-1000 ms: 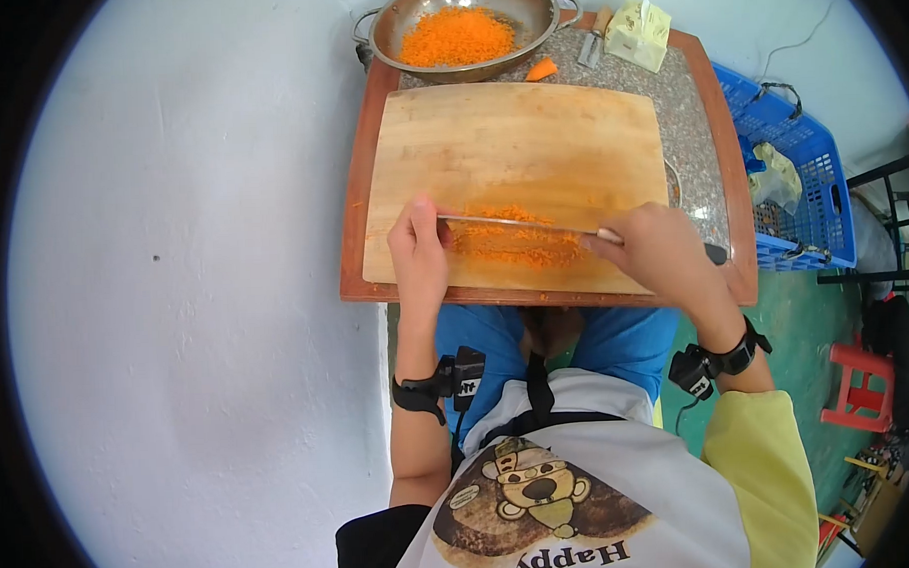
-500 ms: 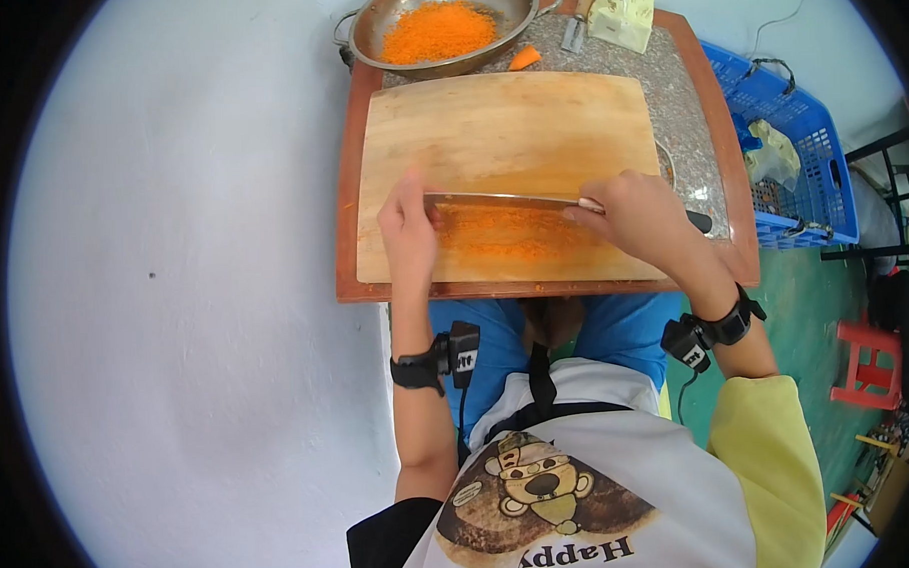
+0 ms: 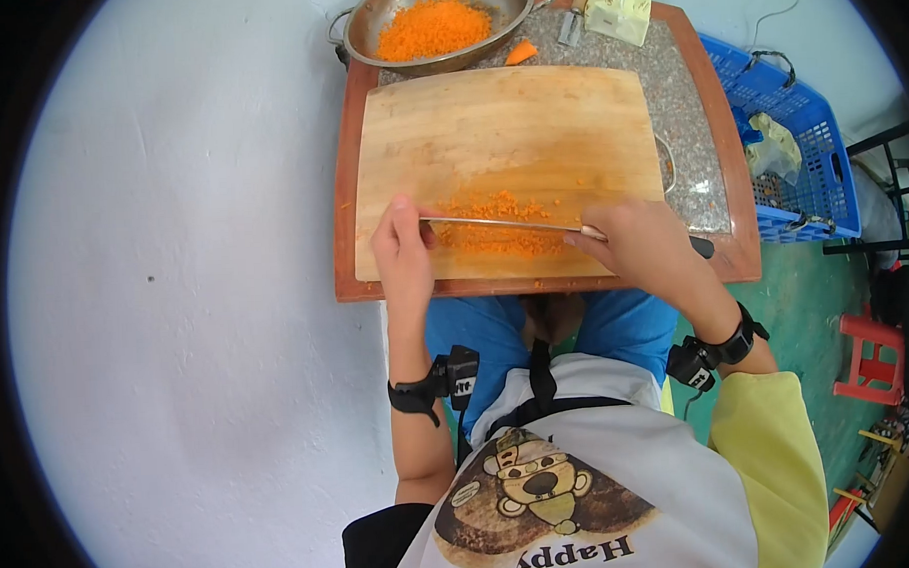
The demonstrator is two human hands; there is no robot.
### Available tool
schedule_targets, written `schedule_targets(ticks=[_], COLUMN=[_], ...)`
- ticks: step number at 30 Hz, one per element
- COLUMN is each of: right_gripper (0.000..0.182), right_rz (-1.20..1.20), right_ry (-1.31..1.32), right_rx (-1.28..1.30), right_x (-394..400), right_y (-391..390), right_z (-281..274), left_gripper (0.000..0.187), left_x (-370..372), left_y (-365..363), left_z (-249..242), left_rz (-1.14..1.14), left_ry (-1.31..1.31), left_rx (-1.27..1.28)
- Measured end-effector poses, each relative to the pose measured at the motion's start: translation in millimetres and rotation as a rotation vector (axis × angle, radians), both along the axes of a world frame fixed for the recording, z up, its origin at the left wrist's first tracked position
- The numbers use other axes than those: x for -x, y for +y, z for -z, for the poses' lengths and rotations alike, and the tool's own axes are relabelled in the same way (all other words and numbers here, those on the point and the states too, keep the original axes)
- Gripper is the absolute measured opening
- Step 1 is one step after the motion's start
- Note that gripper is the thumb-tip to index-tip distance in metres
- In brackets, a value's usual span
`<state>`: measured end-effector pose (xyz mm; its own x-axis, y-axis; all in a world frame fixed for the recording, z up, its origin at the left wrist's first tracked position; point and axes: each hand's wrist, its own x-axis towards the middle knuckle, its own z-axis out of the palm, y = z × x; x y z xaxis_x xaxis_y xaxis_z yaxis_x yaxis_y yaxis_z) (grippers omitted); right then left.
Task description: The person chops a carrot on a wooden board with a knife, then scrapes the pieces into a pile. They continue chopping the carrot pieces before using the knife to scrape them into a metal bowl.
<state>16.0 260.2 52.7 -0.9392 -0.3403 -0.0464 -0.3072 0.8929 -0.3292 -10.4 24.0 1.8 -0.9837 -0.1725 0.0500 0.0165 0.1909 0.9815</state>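
Observation:
A kitchen knife (image 3: pixel 502 222) spans the lower part of the wooden cutting board (image 3: pixel 509 112), edge on to my view. My right hand (image 3: pixel 633 240) is closed around its handle end, with the black handle tip showing past the wrist. At the other end, my left hand (image 3: pixel 403 241) pinches the blade's tip between thumb and fingers. Finely chopped carrot (image 3: pixel 518 247) lies on the board on both sides of the blade. Whether the blade's edge touches the board is hidden.
Behind the board stands a steel pan (image 3: pixel 366 42) holding chopped carrot. Near it lie a carrot piece (image 3: pixel 522 52), a peeler-like tool (image 3: pixel 571 25) and a tissue pack (image 3: pixel 618 10). A blue basket (image 3: pixel 819 121) sits right of the table, and a red stool (image 3: pixel 868 360) stands on the floor.
The knife has come nearer to my body, its left end lowered more. Carrot bits now show on the far side of the blade too. Both hands keep their grip.

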Motion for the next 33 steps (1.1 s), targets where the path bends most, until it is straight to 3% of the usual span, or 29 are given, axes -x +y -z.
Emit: schedule_targets(ticks=[8,13,18,23,33], right_gripper=[0.029,0.028,0.028,0.031,0.029], right_rz=[0.067,0.126,0.109,0.043,0.010], right_ry=[0.078,0.153,0.129,0.132,0.098], right_rx=[-0.094,-0.103,-0.071,0.039,-0.004], right_x=[14.0,24.6,5.2,5.7,6.3], right_y=[21.2,33.1,14.2,1.9,-5.3], right_z=[-13.5,9.4,10.0,10.4,14.9], left_gripper=[0.046,0.041,0.039,0.038,0.038], left_x=[19.7,47.1,35.8,20.2,15.4], left_y=[21.7,39.5,24.2,11.9,2.9], left_z=[-6.4,11.0,12.0,-7.2,6.2], left_rz=[0.068,0.084,0.060,-0.042,-0.048], left_ry=[0.019,0.033,0.042,0.064,0.049], left_rx=[-0.076,-0.014,0.063,-0.038,-0.050])
